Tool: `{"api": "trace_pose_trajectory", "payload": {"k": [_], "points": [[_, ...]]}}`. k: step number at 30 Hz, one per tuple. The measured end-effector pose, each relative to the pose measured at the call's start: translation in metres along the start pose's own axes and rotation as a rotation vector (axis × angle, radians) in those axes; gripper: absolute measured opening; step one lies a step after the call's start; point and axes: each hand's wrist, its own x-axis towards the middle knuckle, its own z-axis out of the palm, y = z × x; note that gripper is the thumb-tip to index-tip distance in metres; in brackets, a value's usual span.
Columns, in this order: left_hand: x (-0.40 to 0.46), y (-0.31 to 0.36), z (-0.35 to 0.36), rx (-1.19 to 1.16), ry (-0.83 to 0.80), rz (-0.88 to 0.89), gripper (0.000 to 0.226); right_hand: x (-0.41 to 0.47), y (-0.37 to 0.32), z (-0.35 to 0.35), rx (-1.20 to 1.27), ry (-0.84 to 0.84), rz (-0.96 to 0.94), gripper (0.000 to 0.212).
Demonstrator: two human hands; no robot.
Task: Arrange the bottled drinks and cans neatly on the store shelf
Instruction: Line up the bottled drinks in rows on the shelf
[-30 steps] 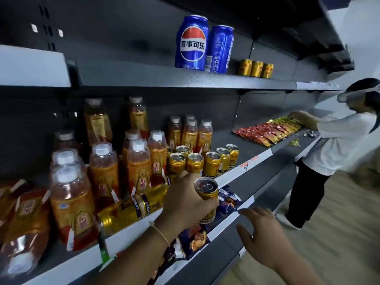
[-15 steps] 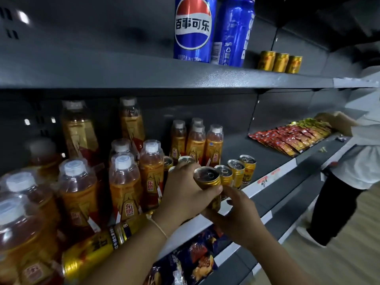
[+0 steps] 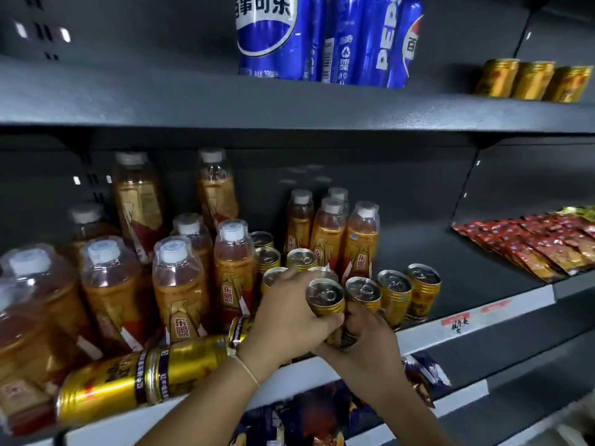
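Gold can (image 3: 325, 299) at front edge of middle shelf (image 3: 502, 320), upright, held in both hands. Left hand (image 3: 289, 320) wraps its side, right hand (image 3: 367, 336) curls round base. Tip imo: set down flat just beside can row (image 3: 392, 291), slide flush, tops level, labels forward. Watch lying tall can (image 3: 145, 378) by left wrist, looks ready to roll.

A single head-worn view looks forward and slightly down, close to the middle shelf (image 3: 483, 320), which runs just beyond the fingers (image 3: 325, 323).
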Motion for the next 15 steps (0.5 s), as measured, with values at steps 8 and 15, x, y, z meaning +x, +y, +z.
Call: {"api": "trace_pose_trajectory", "payload": {"k": [8, 15], "points": [[0.004, 0.001, 0.010, 0.090, 0.000, -0.078, 0.050, 0.007, 0.023, 0.012, -0.295, 0.103, -0.105, 0.078], [0.004, 0.000, 0.014, 0.212, -0.023, -0.106, 0.038, 0.011, 0.033, 0.014, -0.279, 0.204, -0.245, 0.048]]}}
